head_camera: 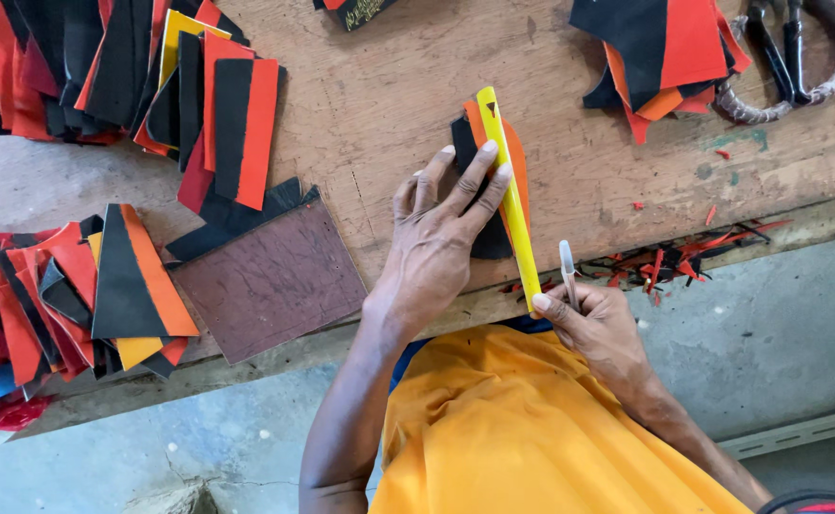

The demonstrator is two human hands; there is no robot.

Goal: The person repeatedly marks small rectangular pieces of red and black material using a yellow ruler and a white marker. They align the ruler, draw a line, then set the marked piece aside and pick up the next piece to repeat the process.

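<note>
My left hand [441, 228] presses flat on a small stack of black and orange cut pieces [518, 167] on the wooden table [389, 105], its fingertips against a long yellow strip [510, 195] that lies along the stack like a straightedge. My right hand [593, 324] sits at the table's near edge, at the strip's near end, and holds a clear pen [567, 271] upright between its fingers.
Piles of black, red and orange cut pieces lie at the far left [103, 67], near left [65, 295] and far right [665, 48]. A brown board [270, 281] rests left of my hands. Large scissors [788, 48] lie far right. Trimmings [665, 262] litter the table edge.
</note>
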